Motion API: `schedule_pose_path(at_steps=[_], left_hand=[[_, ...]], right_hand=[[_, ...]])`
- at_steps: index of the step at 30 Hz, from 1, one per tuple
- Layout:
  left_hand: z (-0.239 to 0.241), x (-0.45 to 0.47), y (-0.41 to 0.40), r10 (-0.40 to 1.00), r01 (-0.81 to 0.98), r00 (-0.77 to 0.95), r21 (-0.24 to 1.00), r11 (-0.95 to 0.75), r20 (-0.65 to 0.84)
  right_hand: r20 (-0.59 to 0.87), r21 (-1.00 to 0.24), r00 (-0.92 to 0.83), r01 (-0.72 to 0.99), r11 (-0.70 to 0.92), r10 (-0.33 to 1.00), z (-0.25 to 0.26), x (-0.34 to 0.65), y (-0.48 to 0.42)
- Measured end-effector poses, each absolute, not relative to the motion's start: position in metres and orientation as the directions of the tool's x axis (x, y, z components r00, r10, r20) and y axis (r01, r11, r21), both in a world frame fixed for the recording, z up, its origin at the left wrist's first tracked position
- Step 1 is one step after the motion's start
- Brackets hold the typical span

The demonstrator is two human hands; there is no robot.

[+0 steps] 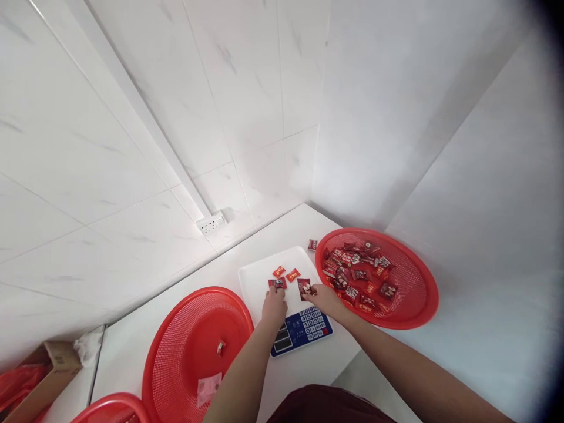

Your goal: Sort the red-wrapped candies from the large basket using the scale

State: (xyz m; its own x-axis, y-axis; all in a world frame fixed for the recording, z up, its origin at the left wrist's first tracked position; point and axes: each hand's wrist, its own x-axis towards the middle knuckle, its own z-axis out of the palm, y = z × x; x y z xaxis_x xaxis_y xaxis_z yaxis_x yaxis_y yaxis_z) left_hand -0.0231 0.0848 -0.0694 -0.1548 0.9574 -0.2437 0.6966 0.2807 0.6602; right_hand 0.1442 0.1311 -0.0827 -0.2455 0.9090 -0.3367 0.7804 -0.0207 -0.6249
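Over the white pan of a digital scale, both of my hands are at work. My right hand pinches a dark red snack packet by its right side. My left hand has its fingertips closed on the lower edge of another dark red packet. Just beyond them, two small orange-red packets, one on the left and one on the right, lie on the pan. The scale's blue keypad panel faces me, partly covered by my left forearm.
A red mesh basket at right holds many packets, with a loose packet beside its rim. At left, another red basket contains a small packet and a pinkish wrapper. A cardboard box stands farther left. Walls border the table.
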Motion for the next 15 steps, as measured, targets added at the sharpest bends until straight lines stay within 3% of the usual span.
schedule_pose_path(at_steps=[5, 9, 12, 15], left_hand=[[-0.058, -0.043, 0.060, 0.944, 0.645, -0.275, 0.693, 0.321, -0.181], [-0.047, -0.085, 0.011, 0.850, 0.509, -0.521, 0.770, 0.384, -0.079], [-0.047, -0.123, -0.030, 0.715, 0.398, -0.688, 0.757, 0.518, -0.127], [-0.054, -0.154, -0.060, 0.598, 0.324, -0.790, 0.735, 0.596, -0.136]], right_hand=[[-0.366, -0.781, -0.300, 0.614, -0.116, 0.881, -0.076, 0.136, 0.126], [-0.382, -0.875, -0.469, 0.461, -0.148, 0.796, -0.059, 0.101, 0.106], [-0.348, -0.904, -0.623, 0.420, -0.076, 0.701, -0.047, 0.068, 0.090], [-0.269, -0.881, -0.703, 0.456, 0.127, 0.658, -0.041, 0.048, 0.091]])
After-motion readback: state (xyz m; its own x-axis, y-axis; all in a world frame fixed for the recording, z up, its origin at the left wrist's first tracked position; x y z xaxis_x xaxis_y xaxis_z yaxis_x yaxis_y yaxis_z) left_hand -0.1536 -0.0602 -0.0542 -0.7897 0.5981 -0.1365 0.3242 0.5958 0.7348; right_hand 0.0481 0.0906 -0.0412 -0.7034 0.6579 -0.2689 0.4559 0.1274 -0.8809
